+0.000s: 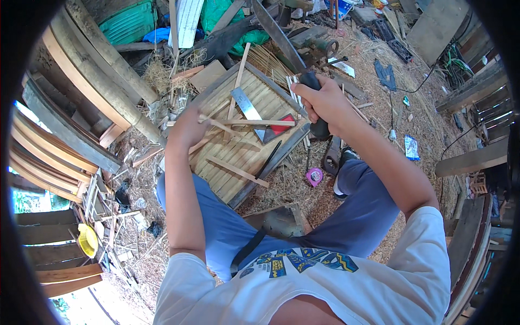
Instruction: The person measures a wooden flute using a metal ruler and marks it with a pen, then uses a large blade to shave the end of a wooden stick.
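Observation:
A slatted bamboo panel [249, 146] in a dark frame lies on the ground in front of my knees. My left hand [188, 125] presses on a thin bamboo strip [238, 123] laid across the panel's left part. My right hand [325, 100] grips a black power tool [317, 103] by its handle, held upright at the panel's right edge. On the slats lie a metal try square [250, 111] with a red handle [281, 125], a black pencil-like stick [269, 158] and loose bamboo strips [236, 171].
Thick bamboo poles and planks [97, 70] are stacked at the left. A pink tape measure [314, 175] lies on the sawdust by my right knee. A machine [317, 43], green bags, cables and wood scraps lie beyond the panel. A yellow cap [86, 240] sits at lower left.

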A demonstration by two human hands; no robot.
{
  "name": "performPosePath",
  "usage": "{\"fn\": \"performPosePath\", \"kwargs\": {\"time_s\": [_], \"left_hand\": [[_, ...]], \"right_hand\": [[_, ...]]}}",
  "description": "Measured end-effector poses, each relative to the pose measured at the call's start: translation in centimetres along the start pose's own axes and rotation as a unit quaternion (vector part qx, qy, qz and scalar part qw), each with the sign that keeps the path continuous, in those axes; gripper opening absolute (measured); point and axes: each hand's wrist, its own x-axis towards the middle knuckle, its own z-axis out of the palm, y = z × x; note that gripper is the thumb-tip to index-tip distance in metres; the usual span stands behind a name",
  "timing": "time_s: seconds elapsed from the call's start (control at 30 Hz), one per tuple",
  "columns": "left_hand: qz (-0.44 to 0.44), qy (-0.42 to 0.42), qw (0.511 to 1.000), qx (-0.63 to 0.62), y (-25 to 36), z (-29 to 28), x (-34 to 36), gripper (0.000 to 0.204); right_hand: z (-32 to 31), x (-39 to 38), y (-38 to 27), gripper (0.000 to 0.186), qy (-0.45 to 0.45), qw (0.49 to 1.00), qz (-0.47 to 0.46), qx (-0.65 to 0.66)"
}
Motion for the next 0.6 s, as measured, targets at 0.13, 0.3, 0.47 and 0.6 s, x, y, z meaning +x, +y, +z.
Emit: {"fn": "performPosePath", "kwargs": {"time_s": [0.13, 0.3, 0.47, 0.6], "left_hand": [[-0.046, -0.125, 0.984, 0.121, -1.8, -1.0, 0.1, 0.042], [-0.036, -0.197, 0.962, 0.186, -0.2, 1.0, -0.4, 0.049], [0.007, -0.13, 0.988, 0.086, -2.0, 2.9, 0.0, 0.056], [-0.002, -0.225, 0.968, 0.108, -1.6, 2.6, 0.6, 0.063]], "right_hand": [[-0.4, 0.1, 0.1, 0.025, -0.001, 1.0, -0.006, -0.031], [-0.6, -0.6, 0.2, 0.025, -0.004, 1.0, -0.01, -0.018], [-1.2, -1.2, 0.0, 0.025, -0.02, 0.999, -0.021, -0.016], [-1.9, -1.6, 0.1, 0.025, -0.008, 1.0, -0.017, -0.012]]}}
